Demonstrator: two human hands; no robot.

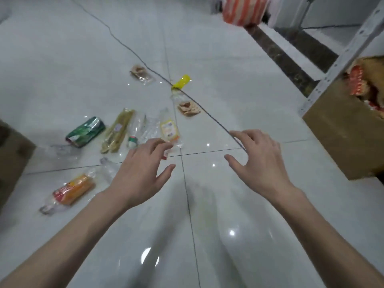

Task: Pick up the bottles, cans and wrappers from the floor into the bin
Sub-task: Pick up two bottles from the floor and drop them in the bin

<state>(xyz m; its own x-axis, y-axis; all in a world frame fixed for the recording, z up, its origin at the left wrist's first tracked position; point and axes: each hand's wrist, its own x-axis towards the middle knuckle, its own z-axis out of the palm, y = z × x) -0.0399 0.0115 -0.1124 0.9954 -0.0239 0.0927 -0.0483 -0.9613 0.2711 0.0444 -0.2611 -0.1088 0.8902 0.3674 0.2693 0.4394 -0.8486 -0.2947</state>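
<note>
Litter lies scattered on the white tiled floor. A crushed green can [85, 132] sits at the left, beside a long olive wrapper [116, 130] and a clear bottle with a yellow label [168, 129]. A clear bottle with an orange label [71, 191] lies near the bottom left. Farther off are a yellow wrapper [181, 81] and two clear snack wrappers [140, 73] [188, 108]. My left hand [141, 173] hovers open, fingertips close to the yellow-label bottle. My right hand [258, 159] is open over bare floor, holding nothing.
A brown cardboard box [340, 142] with red and orange packets inside stands at the right under a white metal rack post [340, 57]. Another brown box [12, 154] is at the left edge. A thin dark cable [145, 64] crosses the floor. An orange-striped bag [243, 9] sits at the back.
</note>
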